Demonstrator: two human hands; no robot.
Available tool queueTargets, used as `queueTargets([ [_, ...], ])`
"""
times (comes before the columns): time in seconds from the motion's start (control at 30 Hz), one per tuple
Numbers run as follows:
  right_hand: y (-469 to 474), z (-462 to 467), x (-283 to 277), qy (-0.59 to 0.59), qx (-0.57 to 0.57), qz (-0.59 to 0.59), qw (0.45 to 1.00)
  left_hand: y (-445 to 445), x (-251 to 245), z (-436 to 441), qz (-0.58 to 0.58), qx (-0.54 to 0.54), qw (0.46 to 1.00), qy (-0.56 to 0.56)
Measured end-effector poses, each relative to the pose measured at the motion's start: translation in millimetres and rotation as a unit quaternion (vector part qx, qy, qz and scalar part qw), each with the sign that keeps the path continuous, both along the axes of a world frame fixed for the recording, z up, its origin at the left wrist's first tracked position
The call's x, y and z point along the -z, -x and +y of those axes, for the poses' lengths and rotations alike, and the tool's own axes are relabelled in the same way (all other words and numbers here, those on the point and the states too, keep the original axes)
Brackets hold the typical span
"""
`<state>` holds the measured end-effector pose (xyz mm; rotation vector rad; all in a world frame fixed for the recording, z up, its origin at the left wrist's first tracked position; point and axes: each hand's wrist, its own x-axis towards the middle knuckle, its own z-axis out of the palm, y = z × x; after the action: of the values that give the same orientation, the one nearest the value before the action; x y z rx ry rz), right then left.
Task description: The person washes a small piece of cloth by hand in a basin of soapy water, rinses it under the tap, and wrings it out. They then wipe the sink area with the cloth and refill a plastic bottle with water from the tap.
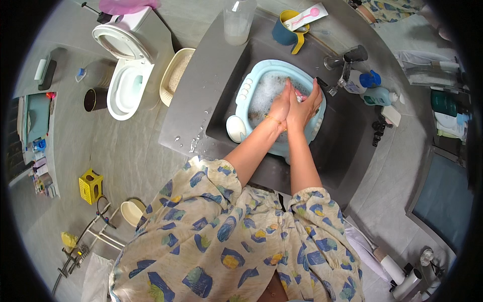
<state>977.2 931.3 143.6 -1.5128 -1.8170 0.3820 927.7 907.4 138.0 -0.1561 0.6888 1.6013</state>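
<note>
A light-blue plastic basin (269,65) of soapy water stands in the dark sink, white suds (264,90) covering part of the surface. Over it, my left hand (281,105) and my right hand (305,107) are pressed together, palm to palm at the heels. A small pink and white item (300,95), perhaps cloth, shows between them; most of it is hidden by my fingers. Just beyond my right fingertips is the chrome faucet (343,75). A thin yellow bracelet (273,119) circles my left wrist.
Behind the basin are a blue and yellow cup (283,34) holding a packet, and a clear plastic container (237,26). Pump bottles (377,96) stand right of the faucet. Water drops lie on the grey counter (181,124). A toilet (126,90) and a bin (177,73) stand left.
</note>
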Motion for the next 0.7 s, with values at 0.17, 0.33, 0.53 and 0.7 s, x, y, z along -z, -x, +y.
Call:
queueTargets([
  [0.17,1,5,9,0.247,0.027,0.306,0.919,4,-5,5,0.083,-0.062,0.986,0.128],
  [0.33,-24,-10,42,0.21,-0.071,0.218,0.95,27,19,-3,0.123,-0.073,0.969,0.204],
  [0.53,-39,-24,73,0.136,-0.232,-0.285,0.92,41,36,-8,0.098,-0.048,0.977,0.183],
  [0.7,-34,16,78,0.296,-0.184,-0.253,0.903,59,33,-15,-0.008,-0.06,0.992,0.114],
])
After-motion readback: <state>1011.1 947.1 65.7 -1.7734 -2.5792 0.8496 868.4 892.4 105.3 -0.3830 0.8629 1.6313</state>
